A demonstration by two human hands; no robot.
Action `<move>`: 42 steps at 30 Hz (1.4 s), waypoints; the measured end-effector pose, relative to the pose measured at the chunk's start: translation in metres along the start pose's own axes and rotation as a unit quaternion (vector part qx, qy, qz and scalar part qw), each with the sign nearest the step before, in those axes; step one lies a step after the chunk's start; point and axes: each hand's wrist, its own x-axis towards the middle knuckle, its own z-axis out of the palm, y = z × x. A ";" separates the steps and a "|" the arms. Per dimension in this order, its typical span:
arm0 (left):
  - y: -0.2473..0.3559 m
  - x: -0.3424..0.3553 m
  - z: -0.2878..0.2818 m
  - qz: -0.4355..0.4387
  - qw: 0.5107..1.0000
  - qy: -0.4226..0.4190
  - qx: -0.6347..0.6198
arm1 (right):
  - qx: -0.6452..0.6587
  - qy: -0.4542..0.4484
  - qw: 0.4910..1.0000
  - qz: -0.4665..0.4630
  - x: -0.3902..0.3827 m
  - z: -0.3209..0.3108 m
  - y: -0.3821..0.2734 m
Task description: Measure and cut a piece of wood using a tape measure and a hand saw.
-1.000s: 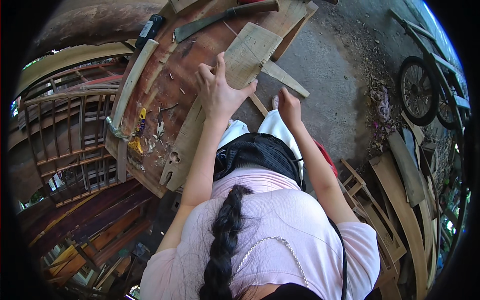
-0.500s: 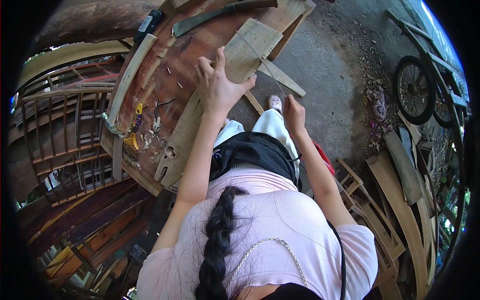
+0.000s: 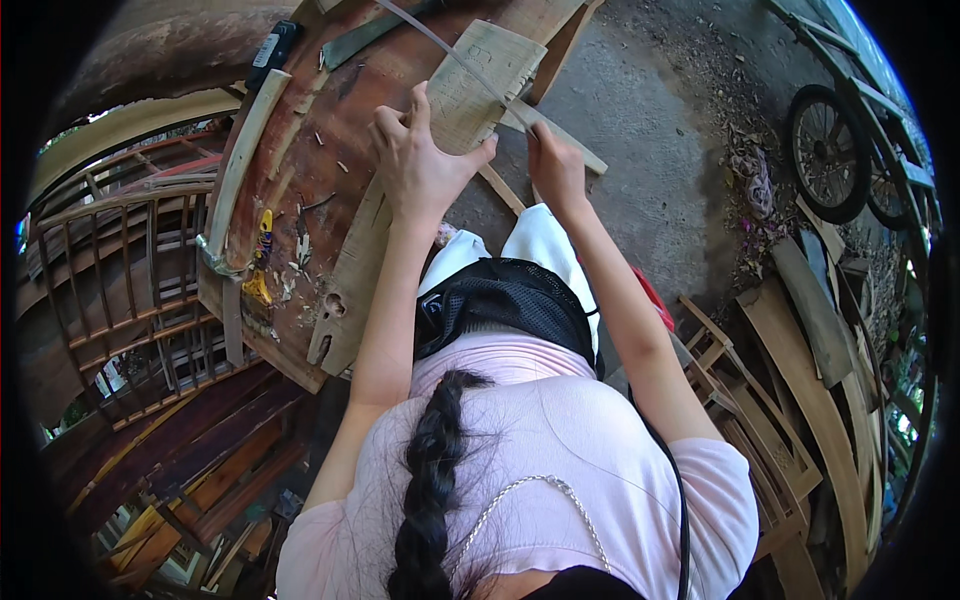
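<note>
Bench: worn reddish wooden worktop (image 3: 300, 150), at 11 o'clock.
Left hand (image 3: 420, 165): fingers spread, pressing pale carved wooden board (image 3: 470, 90).
Right hand (image 3: 555, 165): closed around thin saw blade (image 3: 450, 55).
Risk: blade could slip toward the pressing fingers.

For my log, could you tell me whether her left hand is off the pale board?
No, the left hand presses flat on the pale board.

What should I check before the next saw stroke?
1. Left hand pressing the board flat: ok.
2. Right hand closed on the saw handle: ok.
3. Left fingers off the blade line: cannot tell, they lie close to it.
4. Board end overhangs the bench edge for the cut: ok.
5. Bench near the board free of clutter: not ok, chips and a yellow tool lie there.
</note>
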 end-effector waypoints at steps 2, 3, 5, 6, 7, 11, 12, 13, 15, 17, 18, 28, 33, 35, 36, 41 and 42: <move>-0.002 -0.004 -0.001 0.000 1.000 0.007 -0.004 | 0.011 0.023 1.000 -0.013 0.011 0.005 -0.013; -0.002 -0.004 -0.001 -0.005 1.000 0.002 0.001 | 0.011 0.024 1.000 -0.015 -0.004 0.011 -0.002; -0.001 0.001 -0.001 -0.010 1.000 0.001 0.002 | -0.022 -0.020 0.999 0.028 -0.055 0.015 0.035; -0.002 -0.001 -0.002 -0.009 1.000 -0.001 0.005 | -0.016 -0.013 0.999 0.028 -0.063 0.005 0.034; -0.003 -0.002 -0.004 -0.008 1.000 -0.003 0.008 | -0.010 -0.006 1.000 0.028 -0.067 -0.002 0.033; -0.003 -0.003 0.001 -0.003 1.000 0.001 -0.001 | -0.015 0.014 1.000 0.000 -0.007 -0.003 0.001; -0.003 -0.002 0.002 0.000 1.000 0.005 -0.001 | -0.016 0.015 1.000 0.002 -0.005 0.000 0.001; -0.002 -0.002 0.004 0.004 1.000 0.009 0.000 | -0.007 0.010 1.000 0.002 -0.004 0.002 0.001; -0.003 -0.004 -0.002 -0.010 1.000 0.003 0.005 | 0.009 0.005 1.000 -0.005 -0.017 0.007 0.007; -0.001 -0.004 -0.005 -0.023 1.000 0.000 0.006 | -0.003 -0.030 0.999 0.026 -0.057 -0.002 0.029; -0.001 -0.003 -0.005 -0.021 1.000 -0.003 0.002 | -0.002 -0.029 0.999 0.024 -0.060 -0.002 0.032; -0.001 -0.002 -0.004 -0.020 1.000 -0.004 0.004 | 0.001 -0.013 1.000 0.019 -0.047 0.005 0.026; 0.002 -0.003 -0.003 -0.018 1.000 -0.007 -0.002 | -0.021 -0.011 1.000 0.009 -0.025 -0.008 0.018; 0.000 -0.003 -0.002 -0.017 1.000 -0.010 -0.008 | 0.019 0.021 1.000 -0.011 0.011 -0.001 -0.004; -0.002 -0.002 0.001 -0.021 1.000 -0.004 -0.008 | 0.018 0.022 1.000 -0.010 0.006 0.001 -0.002; -0.003 -0.002 -0.006 -0.037 0.999 -0.013 0.000 | 0.004 -0.037 0.999 0.027 -0.068 -0.010 0.034; -0.003 -0.002 -0.005 -0.034 0.999 -0.011 0.003 | 0.004 -0.038 0.999 0.028 -0.065 -0.008 0.036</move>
